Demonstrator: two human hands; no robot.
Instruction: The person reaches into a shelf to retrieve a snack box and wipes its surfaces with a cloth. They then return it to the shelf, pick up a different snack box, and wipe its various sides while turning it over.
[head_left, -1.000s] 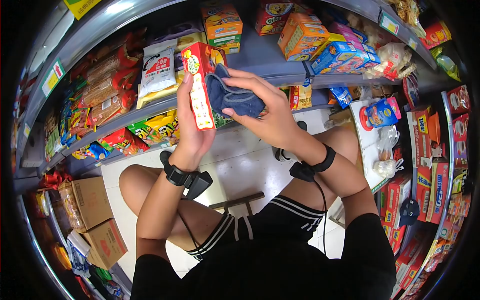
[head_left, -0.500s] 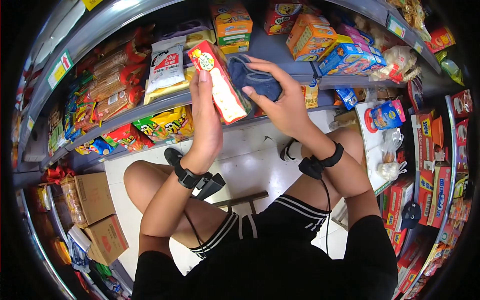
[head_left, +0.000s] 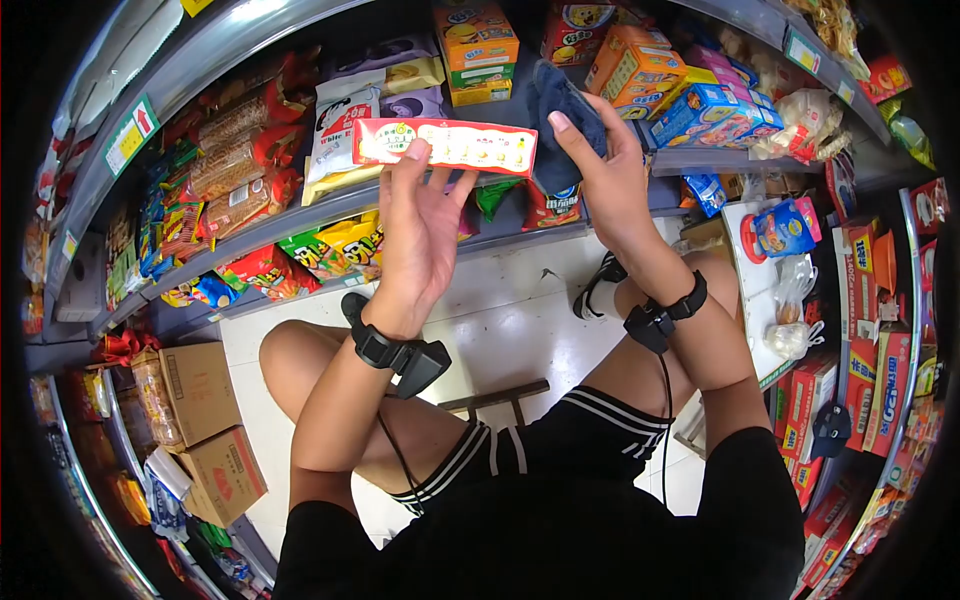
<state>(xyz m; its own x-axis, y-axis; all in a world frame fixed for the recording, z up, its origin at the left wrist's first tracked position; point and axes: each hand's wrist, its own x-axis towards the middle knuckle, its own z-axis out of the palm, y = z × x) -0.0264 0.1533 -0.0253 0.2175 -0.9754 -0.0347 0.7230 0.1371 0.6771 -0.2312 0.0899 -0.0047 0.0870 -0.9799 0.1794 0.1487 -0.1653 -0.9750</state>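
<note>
A long red-and-white snack box (head_left: 480, 148) lies level in the grip of my left hand (head_left: 418, 215), thumb on its printed face and fingers behind. My right hand (head_left: 607, 170) grips a dark blue cloth (head_left: 562, 100), folded over and held by the box's right end. Behind the box, a White Rabbit candy bag (head_left: 345, 110) rests on the shelf. An orange snack box (head_left: 478, 35) stands on top of a green one just beyond my hands.
More boxes, orange (head_left: 630, 70) and blue (head_left: 712, 115), stand at the shelf's right. Bagged snacks (head_left: 235, 160) fill its left. Cardboard cartons (head_left: 222, 475) are stacked at lower left. A white stand (head_left: 752, 290) holding a blue-and-pink tub (head_left: 785, 228) is on my right.
The box has turned from upright and slanted to nearly level, its printed long side facing me. My right hand and the cloth have shifted right, and the cloth now hangs more open.
</note>
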